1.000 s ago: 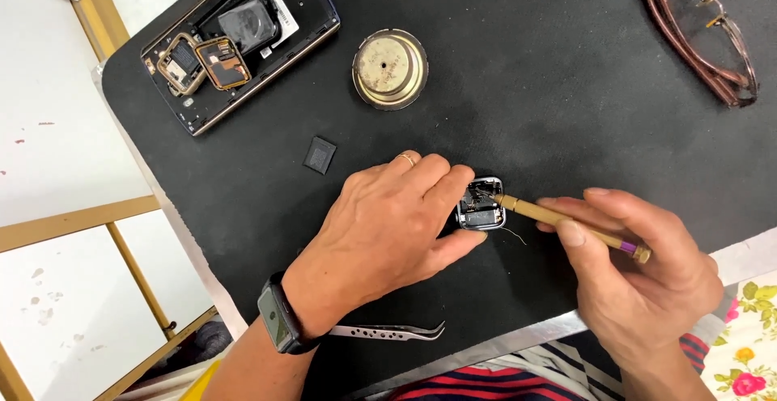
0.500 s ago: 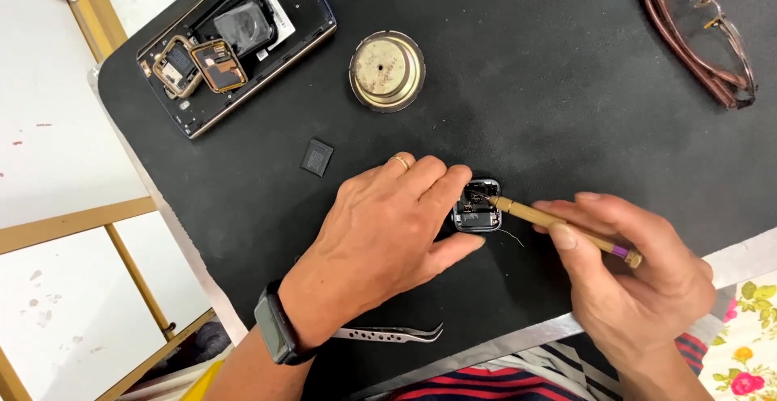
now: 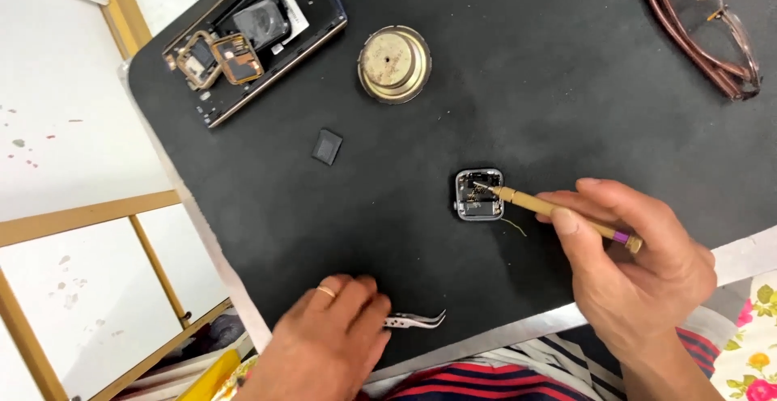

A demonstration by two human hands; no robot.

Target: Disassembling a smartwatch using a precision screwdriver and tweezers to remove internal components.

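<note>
Opened square watch case [image 3: 478, 195], lying flat on the black mat [image 3: 502, 77], inner parts exposed. Right hand [image 3: 639, 267], right of the case, pinches a brass screwdriver [image 3: 558, 209]; its tip rests inside the case. Left hand [image 3: 324, 340], below-left of the case at the mat's near edge, fingers curled onto steel tweezers [image 3: 417, 319]. Above-left of the case: round brass part [image 3: 395, 63]; small black square piece [image 3: 327, 147].

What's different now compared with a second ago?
The left hand let go of the small opened device and drew back to the near edge of the black mat, onto the tweezers. The device now lies uncovered. The right hand keeps the brass screwdriver tip in the device.
</note>
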